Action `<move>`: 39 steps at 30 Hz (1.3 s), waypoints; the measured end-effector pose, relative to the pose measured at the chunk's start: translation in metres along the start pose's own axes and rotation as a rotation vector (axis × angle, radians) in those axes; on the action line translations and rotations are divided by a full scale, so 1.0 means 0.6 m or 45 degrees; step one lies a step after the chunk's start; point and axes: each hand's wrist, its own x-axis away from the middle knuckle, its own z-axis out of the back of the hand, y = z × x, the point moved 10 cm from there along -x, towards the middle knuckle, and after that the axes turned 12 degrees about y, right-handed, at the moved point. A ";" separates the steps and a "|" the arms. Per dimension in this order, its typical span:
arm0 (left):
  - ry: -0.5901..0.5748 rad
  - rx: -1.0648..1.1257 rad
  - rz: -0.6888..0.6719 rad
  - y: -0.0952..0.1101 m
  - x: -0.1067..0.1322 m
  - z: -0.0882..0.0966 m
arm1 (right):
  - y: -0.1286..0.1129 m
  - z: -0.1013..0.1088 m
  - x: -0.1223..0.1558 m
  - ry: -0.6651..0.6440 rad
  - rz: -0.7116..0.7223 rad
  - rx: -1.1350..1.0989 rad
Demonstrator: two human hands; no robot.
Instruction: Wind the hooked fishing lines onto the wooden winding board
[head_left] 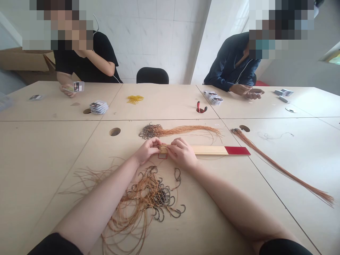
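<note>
My left hand [148,150] is closed in a pinch at the left end of a long flat wooden board [209,150] with a red right end. A thin dark curved fish hook [163,146] shows between my fingers at that end. My right hand [182,152] lies over the board, its thumb and fingers closed at the same hook; the fingertips are partly hidden. Below my hands is a loose tangle of large dark fish hooks [162,193] with orange-brown lines. One fish hook [177,175] lies a little apart from it, nearer my right forearm.
Beyond the board lies a bundle of hooked lines [183,131]; another bundle [281,170] stretches right. Farther back are yellow bands [135,99], red-handled pliers [202,108] and stacked small packs [98,107]. Two people sit opposite, handling small items. Round holes [115,131] pierce the table.
</note>
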 end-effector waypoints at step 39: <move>0.001 -0.049 0.110 -0.025 -0.004 0.003 | 0.032 -0.003 0.009 -0.017 -0.209 0.106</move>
